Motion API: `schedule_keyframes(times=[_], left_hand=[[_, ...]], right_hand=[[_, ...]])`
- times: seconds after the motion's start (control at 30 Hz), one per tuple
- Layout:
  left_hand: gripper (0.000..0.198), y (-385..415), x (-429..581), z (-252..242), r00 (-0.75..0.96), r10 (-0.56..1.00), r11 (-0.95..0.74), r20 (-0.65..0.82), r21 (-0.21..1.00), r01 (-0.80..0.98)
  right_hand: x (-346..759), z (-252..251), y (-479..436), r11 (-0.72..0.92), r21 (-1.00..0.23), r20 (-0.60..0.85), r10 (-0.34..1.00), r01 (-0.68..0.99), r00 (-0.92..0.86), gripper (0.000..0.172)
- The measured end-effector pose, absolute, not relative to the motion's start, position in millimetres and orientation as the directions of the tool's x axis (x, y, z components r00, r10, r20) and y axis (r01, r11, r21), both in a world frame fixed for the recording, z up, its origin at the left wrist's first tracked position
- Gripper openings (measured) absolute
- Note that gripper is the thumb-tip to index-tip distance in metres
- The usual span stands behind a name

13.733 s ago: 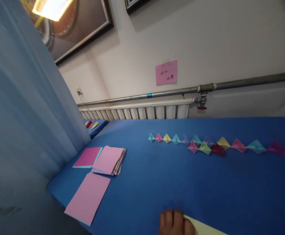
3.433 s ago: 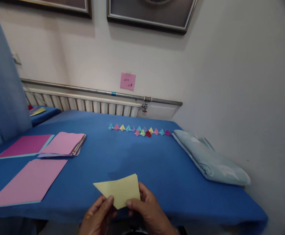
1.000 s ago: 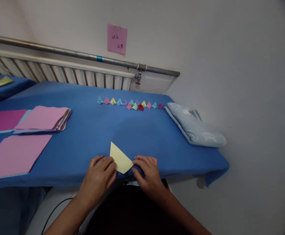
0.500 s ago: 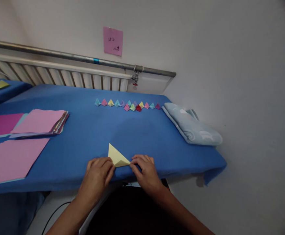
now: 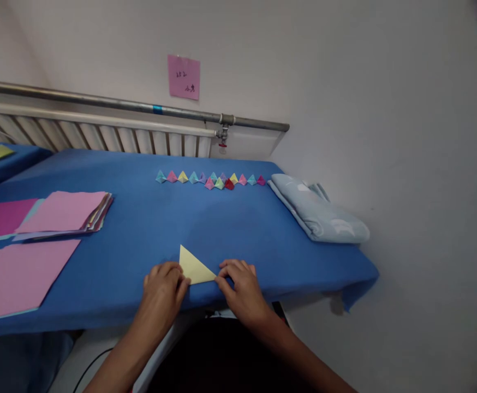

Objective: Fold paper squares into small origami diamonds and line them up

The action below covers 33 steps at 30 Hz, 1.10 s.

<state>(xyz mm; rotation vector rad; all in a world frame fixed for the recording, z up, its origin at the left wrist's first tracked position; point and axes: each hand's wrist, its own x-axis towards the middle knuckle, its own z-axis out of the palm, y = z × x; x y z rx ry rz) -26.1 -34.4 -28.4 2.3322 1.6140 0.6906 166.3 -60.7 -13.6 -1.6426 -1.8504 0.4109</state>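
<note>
A yellow paper [image 5: 195,267], folded into a triangle, lies at the front of the blue-covered table [image 5: 148,218]. My left hand [image 5: 164,283] is closed on its left side, with thumb and fingertips at the lower left corner. The tip of the right corner is pinched between the thumb and forefinger of my right hand [image 5: 239,285]. Part of the paper's left side is hidden under my left fingers. Farther back, several small folded paper pieces [image 5: 182,177] in mixed colours form a row, with a few in front of it, among them a red one [image 5: 229,184].
Stacked coloured paper [image 5: 64,210] and a pink sheet [image 5: 28,278] lie on the left. A folded light blue cloth [image 5: 318,213] rests at the right end. Behind the table are a radiator [image 5: 119,139] and a metal pipe [image 5: 99,102]; a pink note [image 5: 184,77] hangs above.
The small raised flap along the yellow paper's lower edge is now flat, and the triangle shows a plain face. Both hands keep nearly the same places. The view has tilted slightly.
</note>
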Motion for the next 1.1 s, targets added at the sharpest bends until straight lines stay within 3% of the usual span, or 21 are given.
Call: schedule_keyframes(times=[0.4, 0.77, 1.1], left_hand=[[0.017, -30.4, -17.7, -10.8, 0.248, 0.968, -0.248, 0.045, 0.327, 0.912], [0.018, -27.9, -15.0, -5.7, 0.228, 0.973, -0.212, -0.027, 0.272, 0.939], [0.018, -27.0, -12.7, -9.8, 0.196, 0.981, -0.183, -0.013, 0.294, 0.938]], right_hand=[[163.5, -13.9, -57.2, 0.137, -0.575, 0.228, 0.974, 0.807, -0.003, 0.016], [161.4, -13.3, -54.0, 0.12, -0.57, 0.217, 0.976, 0.813, 0.008, 0.016], [161.8, -15.9, -54.7, 0.128, -0.549, 0.235, 0.972, 0.826, 0.005, 0.015]])
